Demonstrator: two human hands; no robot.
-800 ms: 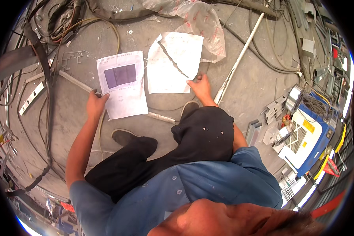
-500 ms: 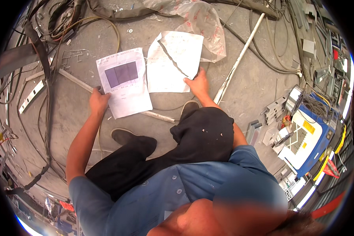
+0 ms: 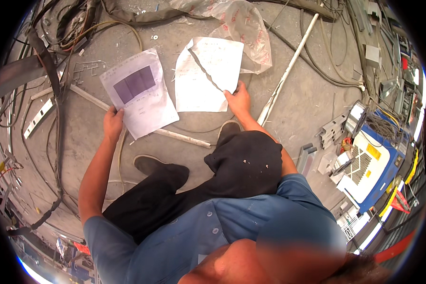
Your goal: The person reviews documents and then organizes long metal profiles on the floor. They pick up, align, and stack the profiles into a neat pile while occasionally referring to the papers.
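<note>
One crumpled clear bag beside torn sheet in right fingers.

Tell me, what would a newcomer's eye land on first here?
Probably the sheet with the purple block, tilted left of centre, its left edge in the person's left hand. Just right of it is a white sheet with a long dark diagonal split, the right hand touching its lower right corner. Far right, a blue-and-white machine stands out against the grey floor.
</note>
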